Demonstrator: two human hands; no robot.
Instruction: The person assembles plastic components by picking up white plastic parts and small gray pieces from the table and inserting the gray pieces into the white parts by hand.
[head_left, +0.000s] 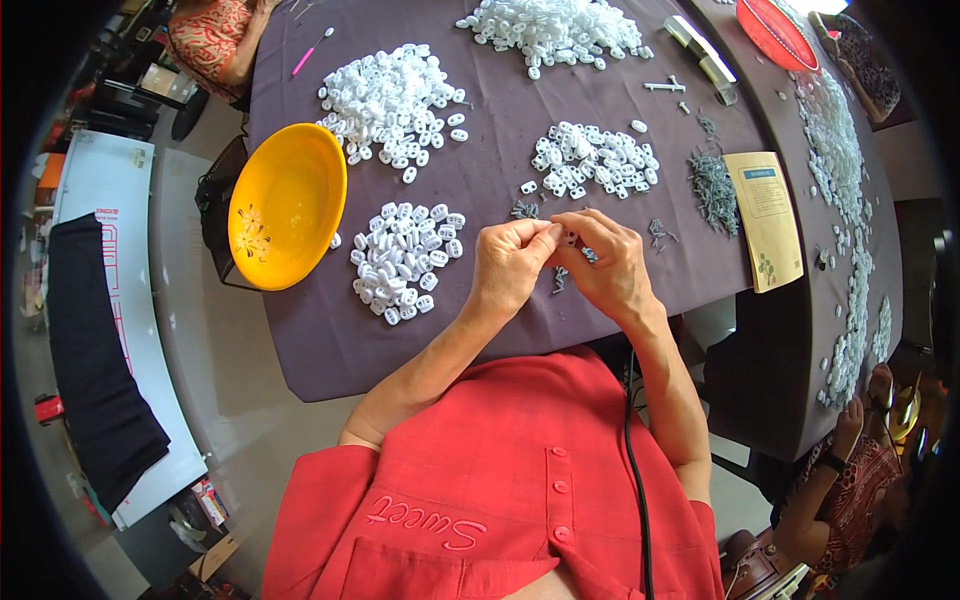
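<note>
Above the dark tablecloth, the fingertips of my left hand (512, 262) and my right hand (608, 262) meet in a pinch around a small white plastic piece (571, 238). The fingers cover most of it. Just beyond my hands lies a pile of white plastic pieces with holes (592, 160). To the left is a pile of white oval pieces with dark marks (400, 262). Small grey parts (524, 209), too fine to tell apart, lie by my left fingers, and a bigger heap of grey parts (714, 190) sits to the right.
A yellow bowl (290, 205) stands at the table's left edge. Farther off are two larger white heaps (388, 100) (560, 30). A yellow booklet (764, 222) lies at right. Other people sit at the far left and right, beside a second table with white parts (850, 200).
</note>
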